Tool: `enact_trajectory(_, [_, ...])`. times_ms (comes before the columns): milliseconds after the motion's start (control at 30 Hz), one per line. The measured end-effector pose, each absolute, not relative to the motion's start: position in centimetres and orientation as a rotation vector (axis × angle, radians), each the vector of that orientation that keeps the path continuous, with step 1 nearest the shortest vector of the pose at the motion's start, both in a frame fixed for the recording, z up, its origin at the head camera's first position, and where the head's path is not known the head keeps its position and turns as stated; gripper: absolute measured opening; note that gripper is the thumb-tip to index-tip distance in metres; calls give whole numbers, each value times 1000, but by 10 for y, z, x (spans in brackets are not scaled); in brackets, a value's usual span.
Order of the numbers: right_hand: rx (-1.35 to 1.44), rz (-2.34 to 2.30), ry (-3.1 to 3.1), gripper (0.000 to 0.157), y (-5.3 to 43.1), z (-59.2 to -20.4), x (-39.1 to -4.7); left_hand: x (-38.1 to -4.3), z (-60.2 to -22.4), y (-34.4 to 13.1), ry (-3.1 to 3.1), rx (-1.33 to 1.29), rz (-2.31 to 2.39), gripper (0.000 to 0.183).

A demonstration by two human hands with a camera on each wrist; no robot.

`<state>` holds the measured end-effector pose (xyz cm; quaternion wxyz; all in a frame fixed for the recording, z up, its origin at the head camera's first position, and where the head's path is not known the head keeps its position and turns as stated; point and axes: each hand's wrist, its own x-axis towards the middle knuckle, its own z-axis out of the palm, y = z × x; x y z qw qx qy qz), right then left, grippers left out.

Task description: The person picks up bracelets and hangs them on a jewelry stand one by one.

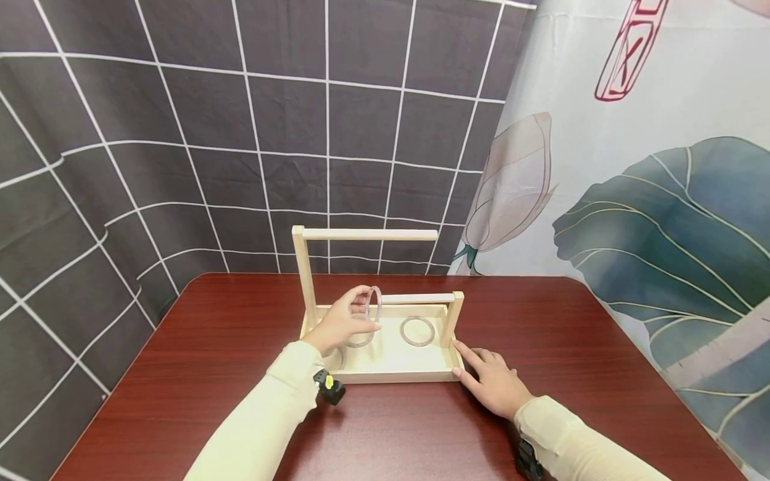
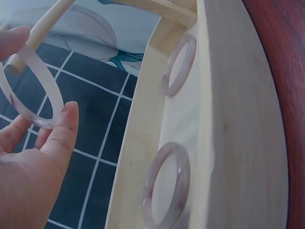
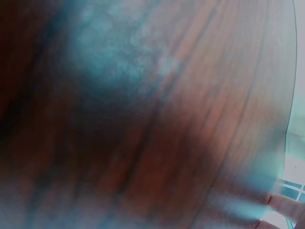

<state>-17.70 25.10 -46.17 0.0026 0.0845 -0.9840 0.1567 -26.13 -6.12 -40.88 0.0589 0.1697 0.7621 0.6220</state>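
My left hand (image 1: pixel 343 324) pinches a pale translucent bangle (image 2: pixel 55 93) between thumb and fingertips, holding it upright at the free end of the lower wooden rod (image 1: pixel 418 298). In the left wrist view the rod's end overlaps the ring. Below is a light wooden tray stand (image 1: pixel 391 377). A bangle (image 1: pixel 403 331) lies flat on its right side, and others lie partly hidden behind my left hand and wrist. My right hand (image 1: pixel 496 384) rests on the table, thumb and index fingertips touching the tray's right front corner.
A taller post at the tray's left end carries an upper rod (image 1: pixel 369 234) that reaches right, above the lower one. The tray stands on a reddish-brown table (image 1: pixel 240 321). Behind it hang a dark grid-patterned cloth (image 1: pixel 289 120) and a pale floral cloth (image 1: pixel 571 80).
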Motion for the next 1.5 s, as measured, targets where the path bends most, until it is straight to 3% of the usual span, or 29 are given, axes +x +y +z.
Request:
enact_trajectory(700, [271, 490, -3078, 63, 252, -462, -178, -265, -419, -30, 1962, 327, 2175, 70])
enact_trajectory(1500, [260, 523, -3088, 63, 250, -459, -176, -260, -416, -4, 1604, 311, 2330, 65])
